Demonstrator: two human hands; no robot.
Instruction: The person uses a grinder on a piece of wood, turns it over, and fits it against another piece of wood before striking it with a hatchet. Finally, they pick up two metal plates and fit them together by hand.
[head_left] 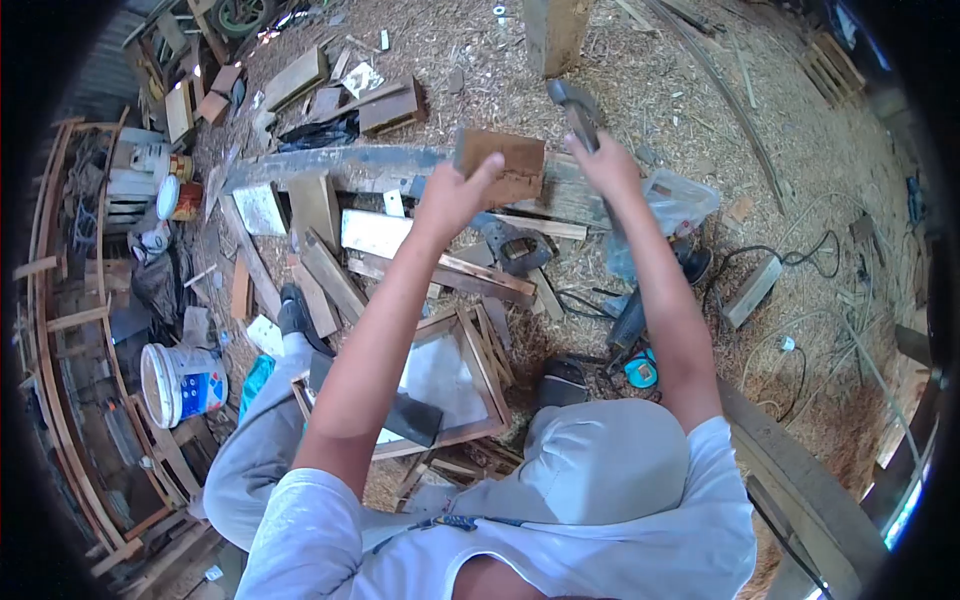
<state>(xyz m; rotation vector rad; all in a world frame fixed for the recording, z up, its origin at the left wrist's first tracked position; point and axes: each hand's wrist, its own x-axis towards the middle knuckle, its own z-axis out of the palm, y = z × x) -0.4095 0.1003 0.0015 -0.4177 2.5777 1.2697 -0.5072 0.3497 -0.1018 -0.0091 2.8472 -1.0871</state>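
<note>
My left hand (452,202) is closed on a brown wooden block (515,165), with the thumb lying over its near face. The block is held up above a long weathered beam (380,165). To its right, my right hand (607,167) grips a hammer (574,103), its dark metal head pointing up and away from me. The hammer head and the block are apart. Below the block, a handsaw (515,248) with a dark handle lies among wood offcuts. Between my legs sits a wooden frame (490,385) with a pale panel.
A clear plastic bag (680,205), a power tool (628,322) with a cable and a teal tape measure (641,369) lie on the right. White buckets (185,383) stand at left. A wooden post (553,38) rises ahead. Wood shavings and scraps cover the ground.
</note>
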